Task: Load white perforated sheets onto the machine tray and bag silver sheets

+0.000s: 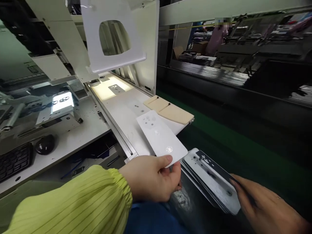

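Note:
My left hand (156, 177), coming from a yellow-green sleeve, pinches the lower end of a white flat panel (162, 138) between thumb and fingers. The panel has several round marks at its far end and a round emblem near my thumb. It is held tilted over the white work surface (122, 113). At the lower right, my right hand (258, 195) has its fingers at the right edge of a stack of similar panels (211, 182). A dark panel shows at the stack's far right side.
A tan board (169, 110) juts from the work surface's right edge. Behind it, a panel (116, 89) lies on a lit area below a white machine cover (117, 61). At left are a mouse (45, 144), keyboard (16, 161) and lit screen (62, 102). A person (215, 39) stands far behind.

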Motion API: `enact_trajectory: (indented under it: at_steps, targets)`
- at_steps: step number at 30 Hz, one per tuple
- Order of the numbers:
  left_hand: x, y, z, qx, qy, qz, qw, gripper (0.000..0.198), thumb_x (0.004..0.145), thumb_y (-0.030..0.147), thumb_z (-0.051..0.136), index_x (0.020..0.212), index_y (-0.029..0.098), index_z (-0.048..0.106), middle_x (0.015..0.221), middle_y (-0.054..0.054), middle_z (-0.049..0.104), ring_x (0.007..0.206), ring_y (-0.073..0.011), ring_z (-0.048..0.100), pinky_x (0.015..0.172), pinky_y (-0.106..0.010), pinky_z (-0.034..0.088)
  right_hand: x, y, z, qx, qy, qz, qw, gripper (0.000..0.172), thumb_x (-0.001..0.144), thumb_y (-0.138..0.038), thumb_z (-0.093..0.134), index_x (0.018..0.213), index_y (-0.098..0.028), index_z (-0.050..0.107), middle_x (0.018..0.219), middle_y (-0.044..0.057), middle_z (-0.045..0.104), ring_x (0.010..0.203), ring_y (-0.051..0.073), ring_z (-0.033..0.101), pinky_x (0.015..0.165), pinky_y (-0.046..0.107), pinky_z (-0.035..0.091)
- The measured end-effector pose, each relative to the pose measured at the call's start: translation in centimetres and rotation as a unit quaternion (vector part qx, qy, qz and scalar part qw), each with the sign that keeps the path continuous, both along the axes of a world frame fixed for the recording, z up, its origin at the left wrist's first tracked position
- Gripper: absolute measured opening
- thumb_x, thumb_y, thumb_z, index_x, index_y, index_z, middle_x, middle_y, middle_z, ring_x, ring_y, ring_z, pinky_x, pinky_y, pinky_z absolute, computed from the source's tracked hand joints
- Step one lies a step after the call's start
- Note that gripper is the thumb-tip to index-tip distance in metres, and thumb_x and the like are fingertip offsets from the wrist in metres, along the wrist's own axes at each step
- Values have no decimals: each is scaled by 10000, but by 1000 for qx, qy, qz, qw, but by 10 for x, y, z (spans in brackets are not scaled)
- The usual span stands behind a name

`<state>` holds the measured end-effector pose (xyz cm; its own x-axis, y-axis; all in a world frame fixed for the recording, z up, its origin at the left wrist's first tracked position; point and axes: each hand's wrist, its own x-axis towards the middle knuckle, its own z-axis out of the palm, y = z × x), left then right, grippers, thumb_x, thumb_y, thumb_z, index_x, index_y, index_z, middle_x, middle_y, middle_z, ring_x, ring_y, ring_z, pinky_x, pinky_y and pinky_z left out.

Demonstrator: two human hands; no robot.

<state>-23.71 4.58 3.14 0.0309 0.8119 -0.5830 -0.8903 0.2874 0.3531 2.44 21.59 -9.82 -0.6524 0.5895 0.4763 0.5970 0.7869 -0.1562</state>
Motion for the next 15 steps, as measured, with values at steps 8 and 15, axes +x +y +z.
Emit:
enact_trajectory:
  at_steps: [8, 15]
  targets:
    - [8, 44, -37, -237, -490, 208, 813, 376, 889, 46, 315, 1058, 198, 615, 658, 2, 506, 585, -102, 560, 512, -163, 497, -22, -12, 16, -125, -74, 59, 988, 503, 956, -468, 312, 1086, -169, 694, 1084, 121, 694, 967, 288, 653, 785, 430, 554]
    - [17, 61, -34, -46, -47, 40, 997, 421, 878, -6, 260, 1099, 127, 593, 619, 14, 492, 526, -96, 568, 536, -158, 503, -108, 23, 61, -492, 120, 121, 854, 641, 805, -750, 420, 888, -172, 683, 907, 93, 691, 887, 230, 620, 682, 295, 480]
